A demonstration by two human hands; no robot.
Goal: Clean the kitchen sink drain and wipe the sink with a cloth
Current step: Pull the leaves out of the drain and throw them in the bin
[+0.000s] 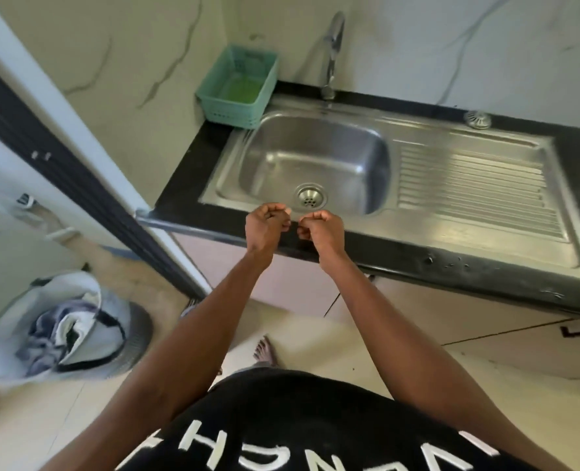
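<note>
At the centre of the frame, the left hand (267, 223) and right hand (322, 231) are held side by side with fingers clenched on nothing over the front rim of the steel sink (315, 158), whose drain (310, 196) is seen just above them.

A single wide-angle view comes from the person's head, looking forward and steeply down. It faces the marble-patterned wall across the black tabletop (186, 178), with the steel sink (315, 158) just above the centre of the picture and the tap (332, 52) near the top edge. The camera stands close: both forearms run up from the bottom edge, and the left hand (268, 226) and right hand (322, 232) lie mid-picture. Straight lines bow toward the edges, and the floor (315, 334) fills the lower left.
</note>
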